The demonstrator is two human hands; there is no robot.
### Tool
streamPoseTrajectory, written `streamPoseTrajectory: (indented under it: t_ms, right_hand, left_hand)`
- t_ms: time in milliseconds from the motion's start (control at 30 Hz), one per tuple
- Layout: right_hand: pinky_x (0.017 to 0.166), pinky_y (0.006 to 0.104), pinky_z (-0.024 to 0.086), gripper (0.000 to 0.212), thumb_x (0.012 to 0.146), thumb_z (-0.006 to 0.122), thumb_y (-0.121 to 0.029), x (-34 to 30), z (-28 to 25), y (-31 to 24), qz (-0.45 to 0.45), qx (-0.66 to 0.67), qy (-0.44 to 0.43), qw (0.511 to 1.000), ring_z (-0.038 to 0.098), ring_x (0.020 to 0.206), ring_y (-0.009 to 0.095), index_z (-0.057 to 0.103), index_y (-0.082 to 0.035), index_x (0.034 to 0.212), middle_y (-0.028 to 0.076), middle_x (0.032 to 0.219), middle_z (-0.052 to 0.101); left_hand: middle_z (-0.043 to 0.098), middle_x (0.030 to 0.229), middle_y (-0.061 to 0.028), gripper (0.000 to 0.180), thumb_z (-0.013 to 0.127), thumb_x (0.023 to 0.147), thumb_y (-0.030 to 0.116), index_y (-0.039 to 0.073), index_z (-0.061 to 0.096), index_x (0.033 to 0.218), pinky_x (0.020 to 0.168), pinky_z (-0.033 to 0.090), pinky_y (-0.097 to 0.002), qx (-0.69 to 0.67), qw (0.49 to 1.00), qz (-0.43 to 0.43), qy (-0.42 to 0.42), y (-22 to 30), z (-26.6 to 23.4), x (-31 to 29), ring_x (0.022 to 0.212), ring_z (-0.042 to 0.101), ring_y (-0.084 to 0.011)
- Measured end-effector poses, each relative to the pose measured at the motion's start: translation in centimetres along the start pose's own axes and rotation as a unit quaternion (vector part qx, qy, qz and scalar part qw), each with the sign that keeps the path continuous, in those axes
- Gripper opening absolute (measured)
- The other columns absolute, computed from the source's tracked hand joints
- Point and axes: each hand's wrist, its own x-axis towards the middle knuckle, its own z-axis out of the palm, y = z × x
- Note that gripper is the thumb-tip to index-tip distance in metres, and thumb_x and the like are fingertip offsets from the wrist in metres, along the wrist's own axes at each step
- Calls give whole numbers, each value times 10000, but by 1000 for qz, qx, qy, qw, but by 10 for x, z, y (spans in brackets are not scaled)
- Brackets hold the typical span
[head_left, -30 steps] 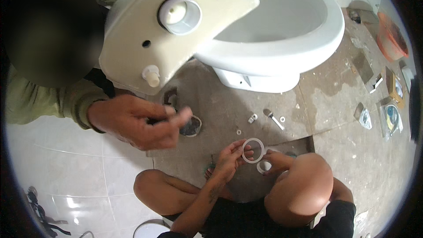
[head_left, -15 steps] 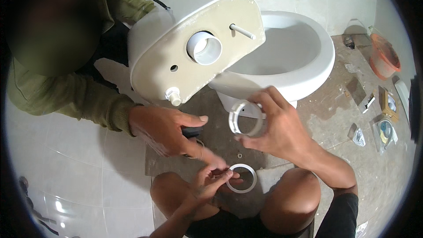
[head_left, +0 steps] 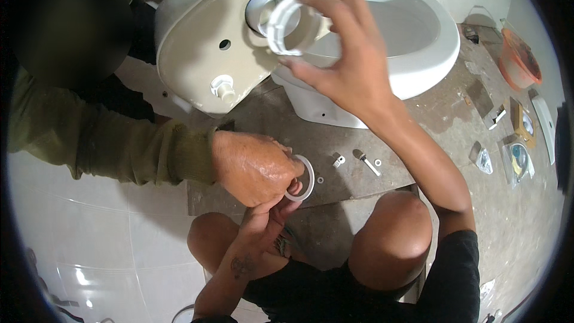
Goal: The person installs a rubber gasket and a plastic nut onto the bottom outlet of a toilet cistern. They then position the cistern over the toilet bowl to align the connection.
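Right hand (head_left: 362,63): raised in front of the tank, fingers and thumb spread wide and gripping a white collar (head_left: 275,29) by its rim. Collar lies to the left of the palm, tilted, between thumb below and fingers above. In the view it overlaps the white outlet tube (head_left: 257,12) of the tank; cannot tell whether the two touch.

Left hand (head_left: 268,216): low, in front of the body, palm side up, at the lower edge of a flat white ring (head_left: 310,180). Its fingers are partly covered, so cannot tell how firmly they close. A co-worker's hand (head_left: 254,166) lies just above it, knuckles up, its fingertips at the left side of the same ring. Ring stands well below the collar.

Further out: tank (head_left: 191,63) tilted, beige underside facing the person, a white threaded fitting (head_left: 224,90) near its lower corner. White toilet bowl (head_left: 412,75) behind the right hand. On the floor, right of the ring: small washer (head_left: 320,180), white nut (head_left: 339,160), bolt (head_left: 371,165), second washer (head_left: 378,162). Far right: orange bucket (head_left: 519,63), cardboard box (head_left: 524,124).
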Motion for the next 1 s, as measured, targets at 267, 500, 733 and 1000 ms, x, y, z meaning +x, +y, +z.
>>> streamPoseTrajectory:
  t_ms: [267,500,733,1000]
  right_hand:
    - [852,347,488,732,622,855,-156,-49,-72,-8,187,62,29,980,556,1062,193,584,-27,1290,62,1179,570]
    - [789,333,514,727,610,903,-271,-66,-101,-26,245,207,-126,939,620,990,201,615,-52,1241,87,1117,624]
    - [842,345,511,677,662,896,-236,-69,-99,-27,254,251,-250,900,612,986,228,610,-44,1245,100,1109,607]
    - [875,369,522,636,699,874,-238,-84,-83,-21,239,298,-333,862,624,1031,279,594,-34,1232,122,1143,606]
  left_hand:
    - [555,1357,-127,344,522,1045,226,42,523,1336,1052,473,-445,69,986,-59,-143,4,23,-4,1258,561,-264]
    - [555,1347,-89,410,568,1036,278,43,512,1366,1058,416,-336,446,852,-84,-259,23,18,-18,1280,523,-187]
    - [502,1366,-217,569,615,989,310,57,413,1457,1023,469,-375,685,668,16,-289,32,4,-38,1219,564,-314]
    - [508,1376,-216,572,637,970,291,49,427,1442,1059,440,-417,724,628,87,-272,15,-16,-30,1267,526,-350]
